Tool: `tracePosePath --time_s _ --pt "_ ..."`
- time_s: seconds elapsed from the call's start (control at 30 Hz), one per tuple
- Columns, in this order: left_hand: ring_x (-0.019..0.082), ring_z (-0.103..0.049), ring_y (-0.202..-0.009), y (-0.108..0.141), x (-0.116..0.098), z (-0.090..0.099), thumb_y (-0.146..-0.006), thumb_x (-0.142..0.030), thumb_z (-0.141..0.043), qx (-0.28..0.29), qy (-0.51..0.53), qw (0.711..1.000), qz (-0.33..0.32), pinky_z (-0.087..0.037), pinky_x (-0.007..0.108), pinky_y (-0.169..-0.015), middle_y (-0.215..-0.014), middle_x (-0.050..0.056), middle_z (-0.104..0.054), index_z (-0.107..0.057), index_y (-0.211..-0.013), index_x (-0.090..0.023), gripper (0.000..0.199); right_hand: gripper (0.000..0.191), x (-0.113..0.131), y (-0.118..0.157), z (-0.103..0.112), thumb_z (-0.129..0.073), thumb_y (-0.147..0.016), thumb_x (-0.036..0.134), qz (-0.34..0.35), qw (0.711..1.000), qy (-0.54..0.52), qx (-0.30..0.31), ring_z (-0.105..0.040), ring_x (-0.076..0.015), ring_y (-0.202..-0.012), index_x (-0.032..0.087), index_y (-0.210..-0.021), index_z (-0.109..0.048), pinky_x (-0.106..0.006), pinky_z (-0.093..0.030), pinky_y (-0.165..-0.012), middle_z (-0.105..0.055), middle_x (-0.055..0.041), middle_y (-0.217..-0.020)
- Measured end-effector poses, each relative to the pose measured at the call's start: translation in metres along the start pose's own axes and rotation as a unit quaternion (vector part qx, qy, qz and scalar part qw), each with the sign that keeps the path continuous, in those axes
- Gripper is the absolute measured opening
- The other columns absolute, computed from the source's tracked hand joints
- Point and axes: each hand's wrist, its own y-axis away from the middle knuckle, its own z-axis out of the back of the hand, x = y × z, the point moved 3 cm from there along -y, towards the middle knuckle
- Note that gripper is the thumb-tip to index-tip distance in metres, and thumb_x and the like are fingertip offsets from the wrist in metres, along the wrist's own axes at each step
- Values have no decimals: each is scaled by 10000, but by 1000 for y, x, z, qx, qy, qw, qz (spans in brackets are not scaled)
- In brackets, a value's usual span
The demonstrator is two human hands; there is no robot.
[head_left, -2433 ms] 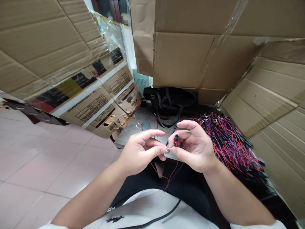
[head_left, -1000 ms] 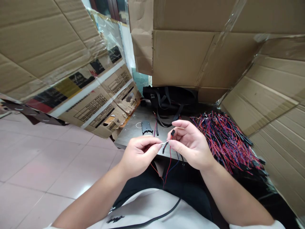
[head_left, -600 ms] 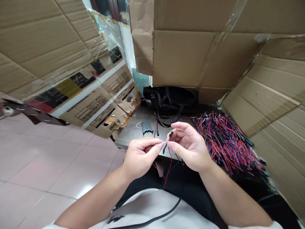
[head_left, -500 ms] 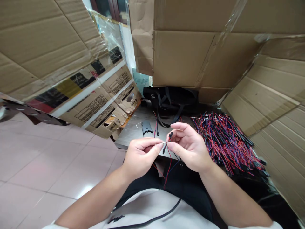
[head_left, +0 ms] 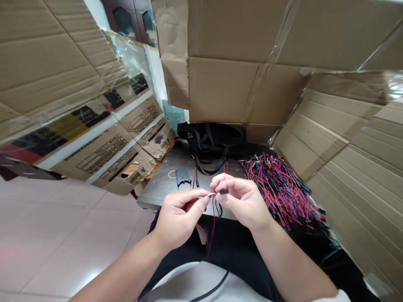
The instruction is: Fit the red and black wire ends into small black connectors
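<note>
My left hand (head_left: pixel 180 214) is closed, its thumb and forefinger pinching a thin white-ended wire (head_left: pixel 211 194). Facing it, my right hand (head_left: pixel 244 200) grips a wire with a small black connector (head_left: pixel 223 191) that shows between thumb and fingers. The two hands nearly meet over the table's front edge. A red wire (head_left: pixel 213 222) and a dark wire (head_left: pixel 218 208) dangle beneath them towards my lap. Where exactly the wires meet is hidden by the fingertips.
A large heap of red, blue and black wires (head_left: pixel 280 188) lies at the right. Beyond my hands, a grey plastic piece (head_left: pixel 182 178) rests on the table (head_left: pixel 151 193). A black bag (head_left: pixel 217 136) lies at the back. Cardboard panels (head_left: pixel 233 90) stand around.
The view has shifted, so the scene sits further left and slightly lower. In my right hand the black connector has turned from upright to nearly level. Both hands keep pinching.
</note>
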Motion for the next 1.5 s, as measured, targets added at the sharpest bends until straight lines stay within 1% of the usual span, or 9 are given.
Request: tracePosePath --time_s 0.27,0.43,0.53,0.63,0.83,1.0,1.27,1.4,1.5 --pt "219 -627 -1040 0 4 2 -843 -240 -634 26 36 999 -29 -530 309 -887 -1129 126 -670 -711 -1108 -161 287 84 108 11 61 -768 -774 212 166 970 116 -136 -707 -187 -714 205 -851 -737 -357 -609 -662 -724 -43 -759" --pt "216 -653 -1001 -1 27 6 -838 -270 -630 1 17 999 42 -554 284 -838 -1070 129 -700 -747 -983 -138 228 157 144 -33 135 -856 -638 217 61 943 226 -235 -706 -196 -728 144 -676 -722 -344 -589 -607 -720 -119 -852" --pt "226 -655 -1020 -2 38 4 -828 -277 -629 -1 21 998 63 -558 294 -848 -1059 132 -707 -752 -933 -137 214 87 114 -67 176 -763 -703 84 -87 921 289 -246 -696 -155 -701 105 -746 -690 -323 -586 -683 -714 -117 -834" --pt "228 -660 -1017 -3 46 3 -821 -286 -628 0 23 996 85 -564 294 -841 -1052 133 -709 -754 -907 -140 211 99 57 -92 208 -662 -789 46 -276 831 438 -203 -683 -117 -665 123 -766 -604 -247 -577 -671 -702 -71 -757" --pt "235 -660 -1019 -4 57 3 -816 -304 -625 3 -4 995 97 -560 310 -855 -1026 129 -716 -761 -890 -153 216 210 -41 -124 252 -768 -671 81 -387 694 586 -159 -655 -205 -541 108 -557 -593 -286 -540 -547 -585 -53 -472" --pt "232 -667 -987 -2 68 2 -818 -304 -607 11 -24 993 114 -558 318 -837 -1018 128 -713 -761 -881 -157 222 147 -72 -136 269 -787 -660 162 -395 603 678 -143 -706 -293 -835 77 -741 -699 -346 -555 -740 -687 -126 -686" --pt "195 -656 -870 -2 77 -6 -846 -277 -561 65 -43 991 111 -539 302 -782 -925 100 -693 -725 -827 -160 202 348 -62 -120 213 -542 -892 270 -268 597 754 -61 -615 -326 -1103 44 -1129 -660 -419 -474 -936 -636 -261 -1140" --pt "196 -652 -873 -4 83 -16 -840 -259 -563 106 -92 982 123 -519 298 -797 -928 91 -689 -720 -818 -170 181 281 -69 -82 129 -591 -842 193 -162 678 697 169 -633 -177 -1040 255 -1094 -700 -248 -468 -920 -670 -44 -1130" --pt "201 -653 -893 -1 84 -19 -836 -241 -562 121 -126 978 111 -507 307 -836 -951 91 -692 -724 -837 -172 177 364 -76 -45 74 -519 -820 94 -22 641 665 383 -657 -192 -881 217 -1131 -663 -299 -503 -762 -630 -82 -1160"
